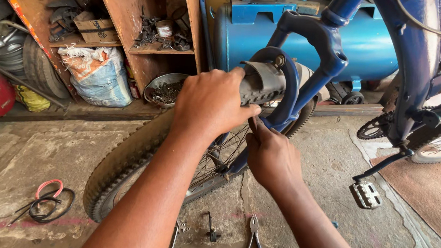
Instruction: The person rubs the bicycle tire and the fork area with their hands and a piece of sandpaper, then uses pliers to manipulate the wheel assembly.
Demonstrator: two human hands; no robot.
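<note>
The tyre (126, 159) of the front wheel, seated in the blue fork (316, 58), was gripped from above by the left hand (209, 105), fingers curled over the tread. The right hand (272, 158) (fingers closed) was pressed against the rim just below. Pliers (254, 238) lay on the floor (24, 158).

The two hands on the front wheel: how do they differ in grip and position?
The left hand lies over the top of the knobby front tyre, palm down, fingers curled round the tread beside the blue fork. The right hand sits lower, below the tyre, fingertips pinching at the fork leg near the rim, so its exact contact is hidden. The left covers a broad area; the right works a small spot. Both are bare and touch the same wheel.
</note>
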